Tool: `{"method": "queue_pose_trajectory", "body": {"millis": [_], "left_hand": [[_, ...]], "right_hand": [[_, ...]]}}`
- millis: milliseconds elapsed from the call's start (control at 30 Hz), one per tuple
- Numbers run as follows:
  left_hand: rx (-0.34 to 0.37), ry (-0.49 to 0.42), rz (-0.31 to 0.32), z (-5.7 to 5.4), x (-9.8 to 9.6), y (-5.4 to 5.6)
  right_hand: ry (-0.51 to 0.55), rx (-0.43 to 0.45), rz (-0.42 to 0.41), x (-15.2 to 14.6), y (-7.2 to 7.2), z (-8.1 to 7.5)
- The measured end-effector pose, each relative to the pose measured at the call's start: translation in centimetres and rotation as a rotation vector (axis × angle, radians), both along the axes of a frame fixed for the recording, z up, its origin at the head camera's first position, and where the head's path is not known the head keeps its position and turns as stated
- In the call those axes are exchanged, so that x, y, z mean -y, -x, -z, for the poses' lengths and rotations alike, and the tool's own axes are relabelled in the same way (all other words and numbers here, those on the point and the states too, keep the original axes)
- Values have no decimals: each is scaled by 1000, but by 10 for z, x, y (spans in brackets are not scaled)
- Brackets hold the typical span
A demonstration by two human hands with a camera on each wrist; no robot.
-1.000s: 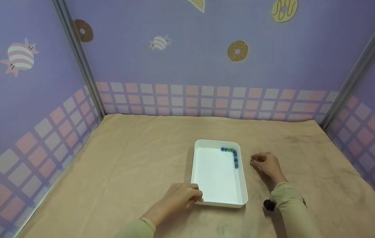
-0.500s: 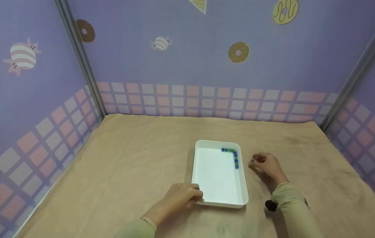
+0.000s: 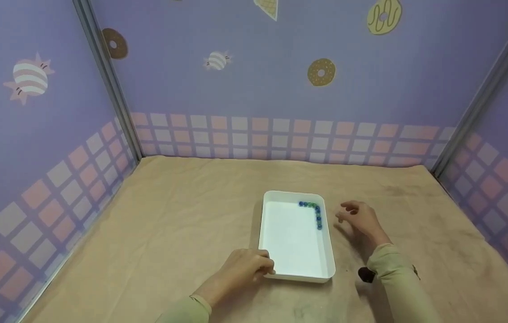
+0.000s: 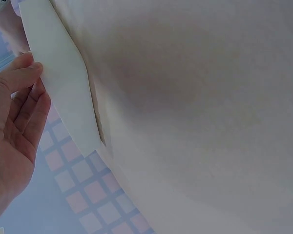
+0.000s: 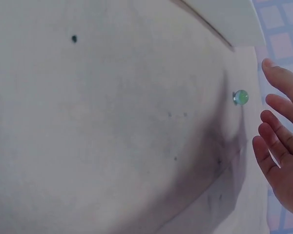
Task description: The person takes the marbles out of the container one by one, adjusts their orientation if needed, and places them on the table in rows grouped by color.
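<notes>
A white tray (image 3: 296, 242) lies on the cloth, with a bent line of blue and green marbles (image 3: 319, 217) along its far edge and right side. My left hand (image 3: 247, 264) grips the tray's near left corner. In the left wrist view, thumb and fingers of the left hand (image 4: 19, 112) pinch the white tray wall (image 4: 63, 73). To the right of the tray, my right hand (image 3: 361, 220) is held with its fingers spread apart and nothing between them. The right wrist view has a clear green marble (image 5: 240, 97) on the cloth, a short gap from the fingertips of the right hand (image 5: 285, 126).
A tan cloth (image 3: 191, 202) covers the table. Purple walls (image 3: 262, 80) with printed sweets and pink and white squares rise behind and at both sides. A dark round object (image 3: 365, 274) shows beside the right sleeve.
The right fingers have parted and let go of the marble, and the hand has lifted slightly. The left hand keeps its grip on the tray, which stays in place.
</notes>
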State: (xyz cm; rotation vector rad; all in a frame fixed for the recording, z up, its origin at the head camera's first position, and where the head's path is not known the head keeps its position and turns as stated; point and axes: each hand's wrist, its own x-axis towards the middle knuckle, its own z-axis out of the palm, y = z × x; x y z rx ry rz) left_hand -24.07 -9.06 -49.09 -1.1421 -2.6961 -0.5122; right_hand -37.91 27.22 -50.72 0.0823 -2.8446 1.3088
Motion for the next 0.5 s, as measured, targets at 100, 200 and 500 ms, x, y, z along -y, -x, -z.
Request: {"method": "queue_pose_trajectory", "body": {"millis": [100,200,500], "left_hand": [[1,3,0,0,0,0],[-4,11,-2,0,0,0],[-20,30,-12,0,-1,0]], "right_hand": [[19,31,7,3,1,-5],[22,24,-7,6,2,-9],[-27,-79,-84,14,5,-24]]}}
